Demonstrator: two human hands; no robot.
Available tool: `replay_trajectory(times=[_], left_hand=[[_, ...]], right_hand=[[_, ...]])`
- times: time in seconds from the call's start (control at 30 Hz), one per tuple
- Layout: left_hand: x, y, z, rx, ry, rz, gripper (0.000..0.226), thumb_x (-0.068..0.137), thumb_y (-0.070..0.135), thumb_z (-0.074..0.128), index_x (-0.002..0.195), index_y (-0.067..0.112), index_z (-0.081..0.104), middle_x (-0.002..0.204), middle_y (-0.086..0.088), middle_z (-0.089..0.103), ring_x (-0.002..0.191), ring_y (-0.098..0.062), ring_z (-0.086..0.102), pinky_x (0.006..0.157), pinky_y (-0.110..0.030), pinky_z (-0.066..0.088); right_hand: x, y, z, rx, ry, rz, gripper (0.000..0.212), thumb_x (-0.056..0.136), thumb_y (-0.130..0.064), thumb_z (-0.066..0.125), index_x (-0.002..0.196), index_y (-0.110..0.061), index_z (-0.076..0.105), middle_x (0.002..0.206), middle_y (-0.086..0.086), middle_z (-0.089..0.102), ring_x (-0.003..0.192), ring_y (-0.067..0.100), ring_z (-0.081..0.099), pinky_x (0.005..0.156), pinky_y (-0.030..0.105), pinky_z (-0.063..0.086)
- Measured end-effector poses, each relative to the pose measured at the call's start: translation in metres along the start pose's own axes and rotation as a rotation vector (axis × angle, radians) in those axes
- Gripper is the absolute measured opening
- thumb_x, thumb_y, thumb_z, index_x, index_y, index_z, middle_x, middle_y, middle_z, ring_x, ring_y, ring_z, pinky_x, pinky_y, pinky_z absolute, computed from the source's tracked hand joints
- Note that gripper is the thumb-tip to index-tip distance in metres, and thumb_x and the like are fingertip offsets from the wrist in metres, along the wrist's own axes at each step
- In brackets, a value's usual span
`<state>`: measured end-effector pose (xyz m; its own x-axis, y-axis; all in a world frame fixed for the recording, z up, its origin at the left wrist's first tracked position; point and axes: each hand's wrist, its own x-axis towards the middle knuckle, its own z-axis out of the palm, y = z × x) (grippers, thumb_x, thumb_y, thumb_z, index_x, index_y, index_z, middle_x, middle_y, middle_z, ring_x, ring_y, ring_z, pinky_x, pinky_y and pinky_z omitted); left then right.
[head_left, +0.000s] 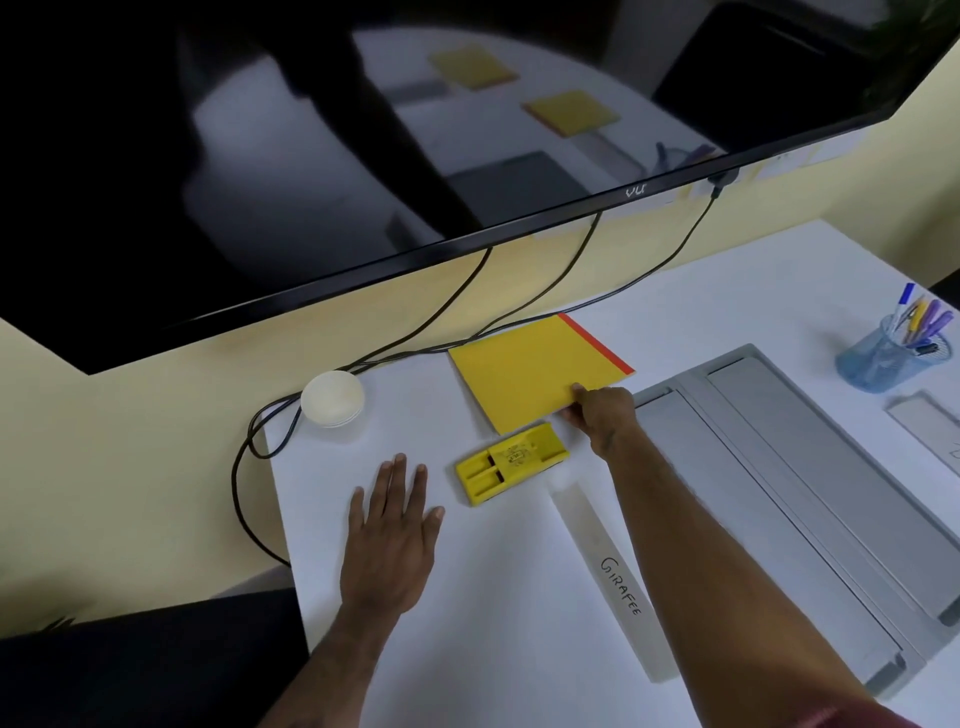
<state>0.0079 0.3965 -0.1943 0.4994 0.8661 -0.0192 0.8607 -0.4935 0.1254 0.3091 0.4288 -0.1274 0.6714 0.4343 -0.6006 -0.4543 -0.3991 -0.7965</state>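
A yellow folder (530, 371) with an orange-red strip along its far right edge lies flat on the white table (493, 597). My right hand (597, 413) pinches its near right corner, thumb on top. Just in front of the folder lies a yellow plastic block (506, 462) with slots, untouched. My left hand (392, 530) rests flat on the table with fingers spread, a short way left of the yellow block. A white strip (613, 577) with "GIRAFEE" handwritten on it lies to the right of the block, under my right forearm.
A large dark TV screen (363, 130) hangs over the table's far side, with black cables (249, 441) trailing down past a white round dome (332, 397). A grey tray (789, 493) fills the right side. A blue mesh pen cup (888, 353) stands at far right.
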Motion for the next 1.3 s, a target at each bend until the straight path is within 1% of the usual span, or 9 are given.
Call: replay_trajectory(times=[0.07, 0.1, 0.2, 0.3, 0.6, 0.97, 1.1, 1.2, 1.3], left_hand=[[0.0, 0.0, 0.0, -0.003, 0.007, 0.001, 0.062, 0.102, 0.047, 0.016, 0.153, 0.014, 0.03, 0.162, -0.012, 0.022, 0.151, -0.028, 0.02, 0.116, -0.054, 0.029], [-0.001, 0.0, 0.0, -0.004, 0.007, 0.0, 0.062, 0.102, 0.047, 0.017, 0.153, 0.014, 0.03, 0.162, -0.012, 0.022, 0.15, -0.028, 0.02, 0.116, -0.054, 0.029], [0.0, 0.0, 0.0, -0.005, 0.018, 0.002, 0.061, 0.102, 0.046, 0.02, 0.152, 0.013, 0.034, 0.161, -0.013, 0.026, 0.149, -0.029, 0.025, 0.115, -0.054, 0.031], [0.0, 0.001, -0.001, -0.008, 0.022, 0.008, 0.061, 0.102, 0.046, 0.021, 0.152, 0.013, 0.034, 0.16, -0.014, 0.027, 0.149, -0.03, 0.026, 0.115, -0.054, 0.031], [0.0, 0.001, 0.0, -0.014, 0.039, 0.018, 0.06, 0.102, 0.045, 0.023, 0.151, 0.012, 0.035, 0.16, -0.015, 0.028, 0.148, -0.031, 0.027, 0.114, -0.056, 0.032], [0.0, 0.001, -0.001, -0.024, 0.032, 0.01, 0.061, 0.102, 0.045, 0.021, 0.152, 0.013, 0.034, 0.16, -0.014, 0.027, 0.149, -0.03, 0.025, 0.114, -0.055, 0.03], [0.001, 0.002, -0.006, -0.037, -0.015, 0.002, 0.062, 0.101, 0.045, 0.022, 0.15, 0.011, 0.038, 0.159, -0.016, 0.03, 0.147, -0.032, 0.03, 0.111, -0.057, 0.034], [0.001, 0.005, -0.014, -0.084, -0.044, -0.002, 0.068, 0.099, 0.049, 0.019, 0.147, 0.008, 0.044, 0.156, -0.017, 0.035, 0.145, -0.033, 0.034, 0.11, -0.059, 0.035], [0.007, 0.011, -0.023, -0.226, -0.036, -0.033, 0.082, 0.093, 0.064, 0.014, 0.15, 0.01, 0.037, 0.158, -0.012, 0.034, 0.147, -0.029, 0.031, 0.115, -0.057, 0.027]], right_hand=[[0.005, 0.003, 0.0, -0.118, 0.092, -0.04, 0.016, 0.091, -0.012, 0.069, 0.093, -0.001, 0.058, 0.11, 0.023, 0.064, 0.097, 0.038, 0.066, 0.061, 0.036, 0.055], [0.007, 0.005, 0.0, -0.221, 0.135, -0.072, 0.024, 0.088, -0.016, 0.073, 0.099, 0.001, 0.06, 0.111, 0.021, 0.064, 0.103, 0.039, 0.065, 0.065, 0.038, 0.055], [0.01, 0.007, -0.002, -0.453, 0.212, -0.108, 0.054, 0.082, -0.026, 0.079, 0.123, 0.0, 0.056, 0.125, 0.021, 0.06, 0.115, 0.039, 0.058, 0.091, 0.043, 0.051], [0.013, 0.009, -0.001, -0.555, 0.211, -0.127, 0.065, 0.081, -0.03, 0.08, 0.131, -0.003, 0.05, 0.132, 0.02, 0.056, 0.122, 0.038, 0.054, 0.097, 0.043, 0.047], [0.013, 0.006, 0.0, -0.603, 0.228, -0.101, 0.075, 0.078, -0.032, 0.082, 0.136, -0.002, 0.045, 0.136, 0.02, 0.054, 0.124, 0.038, 0.054, 0.098, 0.046, 0.047], [0.004, 0.011, -0.005, -0.579, 0.219, -0.151, 0.062, 0.085, -0.032, 0.075, 0.133, -0.003, 0.048, 0.135, 0.02, 0.054, 0.121, 0.039, 0.054, 0.095, 0.046, 0.048], [-0.012, 0.012, -0.011, -0.78, 0.079, -0.388, 0.054, 0.094, -0.025, 0.064, 0.142, -0.013, 0.044, 0.14, 0.014, 0.052, 0.125, 0.033, 0.052, 0.101, 0.042, 0.047], [-0.031, 0.013, -0.013, -0.996, -0.172, -0.531, 0.064, 0.09, -0.007, 0.06, 0.148, -0.023, 0.04, 0.145, 0.009, 0.047, 0.131, 0.029, 0.047, 0.098, 0.038, 0.05], [-0.05, 0.014, -0.014, -1.219, -0.433, -0.591, 0.076, 0.084, -0.005, 0.06, 0.151, -0.029, 0.033, 0.154, 0.007, 0.034, 0.143, 0.029, 0.03, 0.108, 0.042, 0.04]])
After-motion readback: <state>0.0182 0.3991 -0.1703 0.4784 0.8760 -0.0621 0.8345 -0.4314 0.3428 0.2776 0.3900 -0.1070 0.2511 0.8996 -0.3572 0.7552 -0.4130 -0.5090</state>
